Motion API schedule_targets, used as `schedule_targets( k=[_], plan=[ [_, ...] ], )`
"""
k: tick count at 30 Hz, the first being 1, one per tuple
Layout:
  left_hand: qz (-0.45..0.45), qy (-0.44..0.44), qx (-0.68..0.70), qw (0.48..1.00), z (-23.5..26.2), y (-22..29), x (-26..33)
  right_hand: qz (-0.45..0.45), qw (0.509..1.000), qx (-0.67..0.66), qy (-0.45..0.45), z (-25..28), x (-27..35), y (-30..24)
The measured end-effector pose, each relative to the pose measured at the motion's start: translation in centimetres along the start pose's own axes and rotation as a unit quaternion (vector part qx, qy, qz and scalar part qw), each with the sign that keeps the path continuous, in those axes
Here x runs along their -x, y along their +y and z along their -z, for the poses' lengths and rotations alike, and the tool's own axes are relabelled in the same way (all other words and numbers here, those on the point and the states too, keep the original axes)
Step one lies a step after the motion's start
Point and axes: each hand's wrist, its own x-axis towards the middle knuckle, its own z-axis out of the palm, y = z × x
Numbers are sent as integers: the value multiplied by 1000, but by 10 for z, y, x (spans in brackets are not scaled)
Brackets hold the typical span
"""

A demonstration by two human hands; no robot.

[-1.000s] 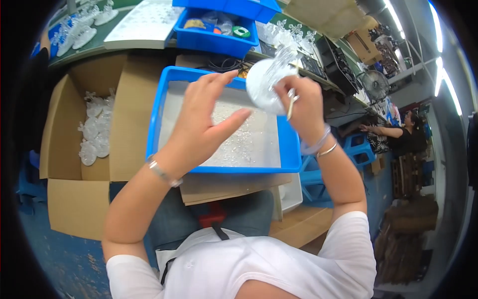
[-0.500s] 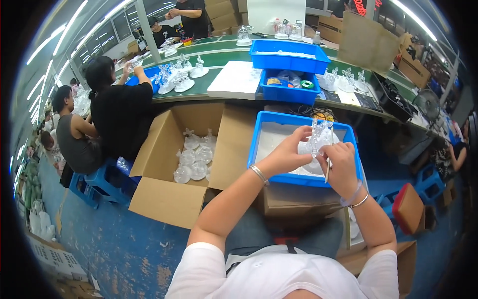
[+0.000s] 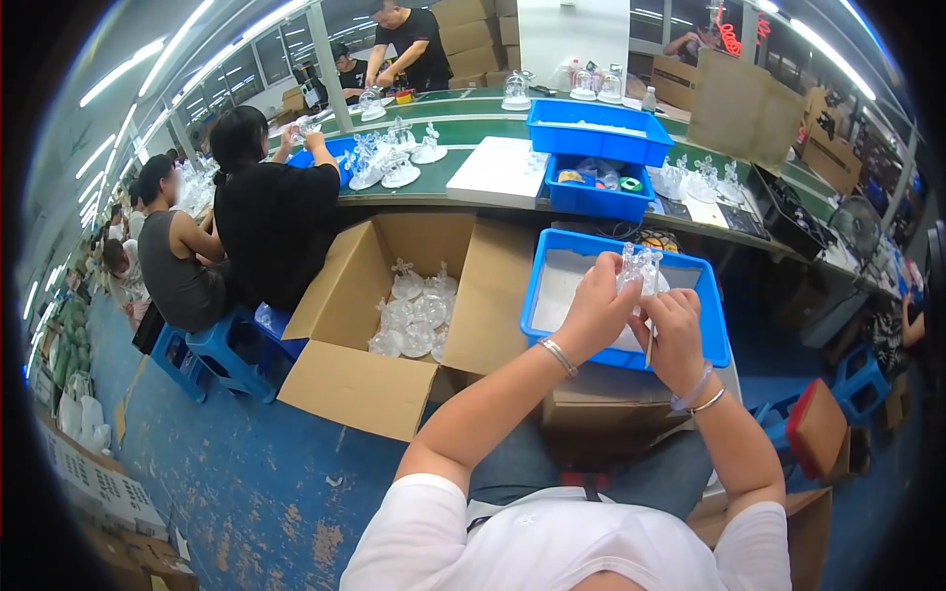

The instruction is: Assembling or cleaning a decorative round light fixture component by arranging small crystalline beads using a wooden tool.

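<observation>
My left hand (image 3: 601,307) pinches a clear, glass-like figurine (image 3: 641,266) upright over a blue tray (image 3: 540,264). Close beside it, my right hand (image 3: 675,330) is closed round a thin white stick (image 3: 650,347), its fingers up against the figurine's lower part. Fingers hide where the stick meets the piece. The tray has a whitish lining or fill and rests on a cardboard box in front of me. To its left, an open carton (image 3: 455,347) holds several clear pieces (image 3: 414,313) with rounded bases.
Two stacked blue bins (image 3: 601,133) and a white slab (image 3: 498,169) stand on the green bench (image 3: 473,125). More clear figurines (image 3: 394,158) sit there. Co-workers sit at the left, one in black (image 3: 271,212). A red-edged stool (image 3: 818,430) stands at the right.
The whole view has shifted, so the scene lies farther right and slightly lower. My hands have drawn closer together around the figurine, still over the tray.
</observation>
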Motion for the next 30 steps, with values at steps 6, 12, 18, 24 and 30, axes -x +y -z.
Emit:
schedule_targets(
  k=[6,12,18,24,30],
  plan=[
    [-112,-36,-164,979,5,8,-5,-34,994,-48,96,21,5,16],
    [-119,-185,-129,967,-2,-3,-18,61,996,-52,-37,40,-15,27],
    [-37,-295,-34,954,-4,-8,-25,77,992,-61,-79,36,-20,46],
    [25,-350,-14,936,-5,-21,-35,30,992,-98,-75,13,-22,76],
    [118,-364,96,919,-12,-55,-77,1,984,-169,-57,-6,-30,117]
  ],
)
